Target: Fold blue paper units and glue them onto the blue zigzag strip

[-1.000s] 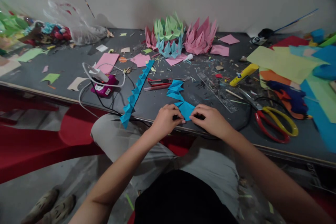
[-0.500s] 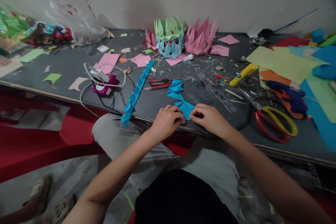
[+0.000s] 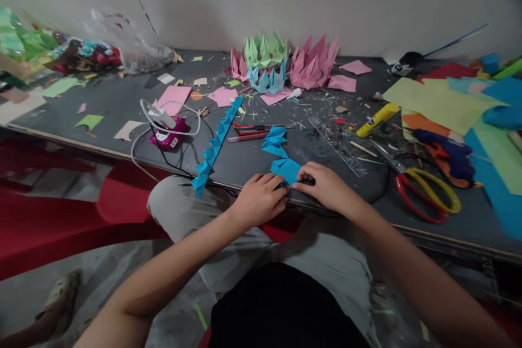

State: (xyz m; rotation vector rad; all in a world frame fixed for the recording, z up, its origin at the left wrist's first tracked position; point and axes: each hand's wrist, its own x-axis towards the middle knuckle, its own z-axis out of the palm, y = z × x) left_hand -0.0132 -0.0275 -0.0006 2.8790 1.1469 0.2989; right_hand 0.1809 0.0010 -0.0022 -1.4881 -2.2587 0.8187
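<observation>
A small blue folded paper piece [image 3: 286, 169] lies at the near edge of the dark table [image 3: 122, 103]. My left hand [image 3: 260, 201] presses on its left corner with curled fingers. My right hand [image 3: 326, 187] pinches its right side against the table. Just beyond them lie more blue folded pieces [image 3: 274, 140]. A long blue zigzag chain of folded units [image 3: 216, 144] runs diagonally to the left and hangs over the table edge.
Red-and-yellow scissors [image 3: 428, 193], a clear ruler [image 3: 338, 144], a red box cutter [image 3: 250, 129], a yellow glue tube [image 3: 378, 118] and a pink device with white cable [image 3: 165, 133] lie around. Pink, green and blue paper crowns [image 3: 281, 60] stand at the back. Coloured sheets [image 3: 448, 100] cover the right.
Both hands have closed in on the blue piece, my left fingers sliding further over its corner. The view has shifted slightly.
</observation>
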